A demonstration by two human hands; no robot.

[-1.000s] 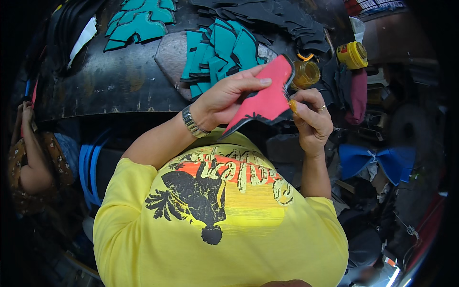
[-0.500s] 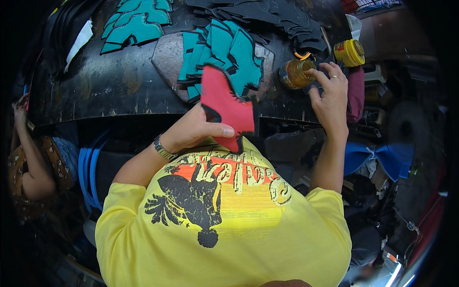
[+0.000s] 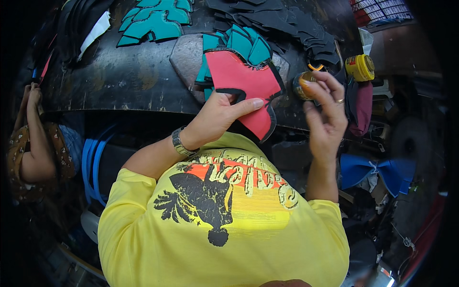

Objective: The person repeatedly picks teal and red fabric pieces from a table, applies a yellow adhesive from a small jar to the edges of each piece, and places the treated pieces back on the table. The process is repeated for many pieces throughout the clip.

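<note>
Head view: I see the left hand point(image 3: 216, 115) pinching a flat, red, black-edged, foam-looking panel point(image 3: 246, 79) at twelve o'clock, apparently leaving edges exposed; right hand point(image 3: 330, 115), fingers parted, near a round amber jar point(image 3: 300, 91), two o'clock.

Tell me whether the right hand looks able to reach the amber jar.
Probably yes: the right hand looks empty and is close by the amber jar, with nothing visible between them.
</note>
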